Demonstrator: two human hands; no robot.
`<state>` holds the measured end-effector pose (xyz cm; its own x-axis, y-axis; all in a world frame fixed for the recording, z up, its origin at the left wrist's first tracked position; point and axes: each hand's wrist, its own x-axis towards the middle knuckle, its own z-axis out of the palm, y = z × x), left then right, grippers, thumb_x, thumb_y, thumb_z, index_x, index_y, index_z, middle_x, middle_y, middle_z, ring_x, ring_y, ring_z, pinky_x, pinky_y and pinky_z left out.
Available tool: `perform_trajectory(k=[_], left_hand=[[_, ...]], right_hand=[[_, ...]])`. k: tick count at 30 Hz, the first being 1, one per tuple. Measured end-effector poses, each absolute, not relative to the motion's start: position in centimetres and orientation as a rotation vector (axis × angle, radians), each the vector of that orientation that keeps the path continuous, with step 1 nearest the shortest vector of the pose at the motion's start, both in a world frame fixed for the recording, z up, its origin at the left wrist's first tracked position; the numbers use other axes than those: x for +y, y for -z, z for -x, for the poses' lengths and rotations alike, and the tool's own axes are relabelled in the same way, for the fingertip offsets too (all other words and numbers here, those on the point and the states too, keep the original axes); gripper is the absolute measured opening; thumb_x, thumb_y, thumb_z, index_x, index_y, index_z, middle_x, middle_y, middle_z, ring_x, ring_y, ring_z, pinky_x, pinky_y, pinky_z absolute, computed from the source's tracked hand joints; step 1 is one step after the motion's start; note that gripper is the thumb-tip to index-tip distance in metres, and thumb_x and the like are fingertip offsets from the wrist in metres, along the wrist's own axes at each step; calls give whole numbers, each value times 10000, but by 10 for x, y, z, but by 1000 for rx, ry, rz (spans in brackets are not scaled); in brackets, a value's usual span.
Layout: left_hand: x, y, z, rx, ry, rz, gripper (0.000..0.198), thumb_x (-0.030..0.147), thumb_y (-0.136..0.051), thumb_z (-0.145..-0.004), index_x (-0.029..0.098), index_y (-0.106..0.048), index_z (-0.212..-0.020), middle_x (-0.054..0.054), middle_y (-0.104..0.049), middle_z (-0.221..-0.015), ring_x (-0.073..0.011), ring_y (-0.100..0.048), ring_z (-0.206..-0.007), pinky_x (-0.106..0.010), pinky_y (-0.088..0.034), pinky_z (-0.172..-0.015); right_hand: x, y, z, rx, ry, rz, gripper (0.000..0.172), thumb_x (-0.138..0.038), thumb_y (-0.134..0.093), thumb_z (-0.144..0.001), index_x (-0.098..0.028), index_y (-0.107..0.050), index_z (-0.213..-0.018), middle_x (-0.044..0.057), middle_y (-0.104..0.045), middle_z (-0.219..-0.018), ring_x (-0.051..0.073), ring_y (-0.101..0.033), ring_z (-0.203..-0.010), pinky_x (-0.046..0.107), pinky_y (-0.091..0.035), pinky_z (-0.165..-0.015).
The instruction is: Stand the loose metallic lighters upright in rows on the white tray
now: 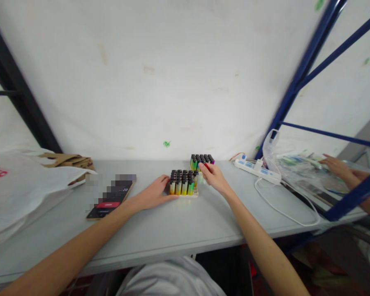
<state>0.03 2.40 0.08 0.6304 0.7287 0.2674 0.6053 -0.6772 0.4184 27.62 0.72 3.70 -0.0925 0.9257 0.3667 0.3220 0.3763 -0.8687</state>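
Upright lighters (181, 183) with dark tops and yellow-green bodies stand in rows in a pale tray (195, 194) in front of me. My left hand (156, 192) grips the left end of this tray, its thumb along the front edge and its fingers at the back corner. Just right of the tray, my right hand (214, 177) is closed in a pinch on a lighter, mostly covered by the fingers; a bit of red shows at the fingertips. Behind that hand, against the wall, stands a second block of multicoloured lighters (202, 158), partly hidden by it.
A phone (114, 197) lies at left, near a white plastic bag (27, 193) and brown material (68, 162). At right are a power strip (257, 171) with a white cable and a blue metal frame (291, 92). Beyond it, another person's hand (337, 167) reaches over clear plastic bags.
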Motion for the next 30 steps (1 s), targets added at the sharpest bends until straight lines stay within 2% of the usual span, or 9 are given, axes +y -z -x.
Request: perform_trajectory(k=[4, 9, 18, 30], left_hand=[[25, -2, 2, 1027, -610, -2584, 661, 631, -640, -882, 175, -538, -1349, -144, -570, -1336, -303, -562, -1244, -453, -443, -1143], [24, -2, 4, 1008, -598, -2578, 693, 637, -639, -881, 172, -520, -1380, -145, -564, -1362, -303, -548, -1267, -451, -425, -1158], [22, -6, 3, 1035, -550, -2566, 696, 622, -636, -892, 149, -503, -1385, -160, -544, -1372, -303, -531, -1287, -451, -398, -1181], [24, -3, 4, 1010, -592, -2577, 680, 647, -636, -878, 179, -535, -1361, -148, -567, -1358, -313, -551, -1272, -459, -430, -1156]], right_hand=[[7, -33, -275, -1633, -547, 1259, 486, -576, -507, -879, -231, -373, -565, -36, -359, -526, 116, -345, -520, 278, -241, -502], [7, -34, -272, -1645, -443, 1332, 359, -437, -447, -813, -232, -357, -532, -34, -333, -519, 121, -339, -535, 290, -203, -535], [8, -33, -273, -1657, -441, 1351, 342, -443, -433, -810, -230, -379, -548, -32, -359, -526, 129, -354, -551, 291, -205, -547], [9, -31, -275, -1669, -456, 1335, 383, -472, -453, -847, -226, -384, -560, -34, -364, -535, 126, -361, -542, 287, -208, -541]])
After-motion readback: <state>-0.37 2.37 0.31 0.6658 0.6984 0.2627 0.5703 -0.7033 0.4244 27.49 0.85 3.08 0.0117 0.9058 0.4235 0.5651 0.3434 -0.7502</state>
